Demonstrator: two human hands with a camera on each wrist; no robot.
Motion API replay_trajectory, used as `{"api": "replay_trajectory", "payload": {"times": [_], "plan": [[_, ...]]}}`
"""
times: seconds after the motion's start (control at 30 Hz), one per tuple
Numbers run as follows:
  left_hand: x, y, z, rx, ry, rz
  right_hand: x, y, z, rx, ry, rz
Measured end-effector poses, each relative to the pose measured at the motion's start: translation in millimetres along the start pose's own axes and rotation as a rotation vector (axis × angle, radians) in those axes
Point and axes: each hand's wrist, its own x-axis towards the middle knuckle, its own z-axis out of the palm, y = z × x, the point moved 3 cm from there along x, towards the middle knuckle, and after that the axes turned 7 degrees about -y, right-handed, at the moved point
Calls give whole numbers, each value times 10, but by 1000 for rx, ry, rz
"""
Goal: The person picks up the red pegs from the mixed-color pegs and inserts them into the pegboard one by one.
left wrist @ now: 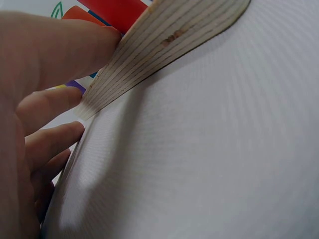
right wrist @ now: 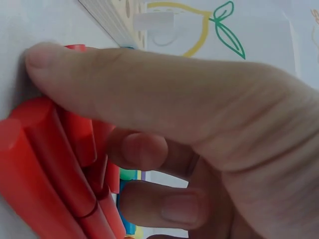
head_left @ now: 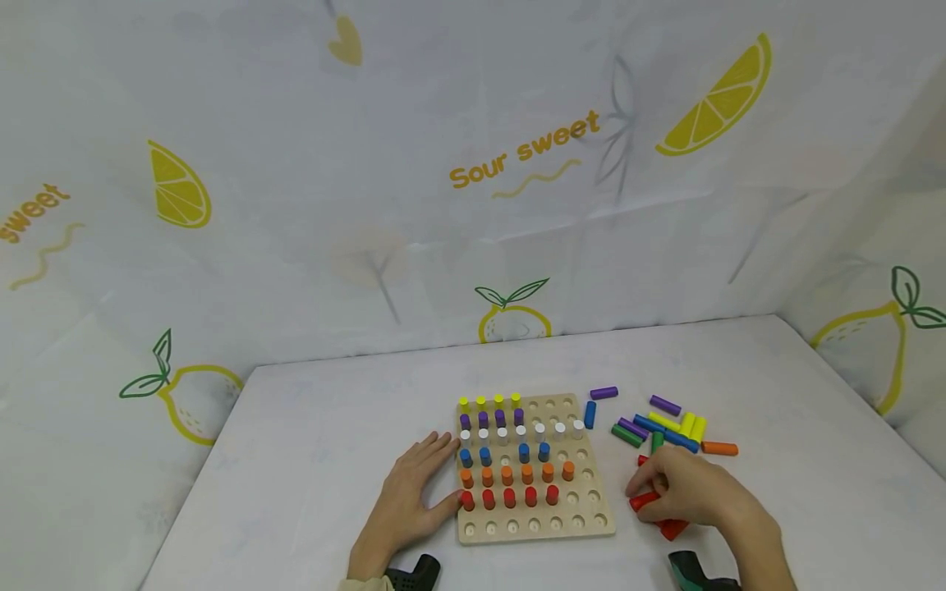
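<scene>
A wooden peg board (head_left: 535, 533) lies on the table with upright pegs in rows: yellow, purple, white, blue, orange and red. The front row of holes is bare, and the blue row has a gap. My left hand (head_left: 408, 492) rests beside the board, thumb and fingertips at its left edge; in the left wrist view the thumb (left wrist: 60, 50) lies against the layered side. Right of the board, my right hand (head_left: 691, 484) pinches a red peg (head_left: 643, 500) between thumb and fingers. Under and beside it lie more red pegs (right wrist: 55, 159), partly hidden by the hand.
Loose pegs lie scattered behind the right hand: purple (head_left: 665, 405), yellow (head_left: 665, 422), green (head_left: 626, 435) and orange (head_left: 720, 448). A blue peg (head_left: 590, 414) lies near the board's back right corner. A printed cloth (head_left: 414, 295) hangs behind the table.
</scene>
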Motion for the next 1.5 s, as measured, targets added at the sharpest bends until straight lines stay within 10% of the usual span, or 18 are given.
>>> {"api": "replay_trajectory", "payload": {"times": [0.77,1.5], "plan": [[-10,-6,1,-1,-5,2,-26,-42,-24,-36,64,-37],[-4,7,-1,0,1,1,-74,-259,-57,14,75,-298]]}}
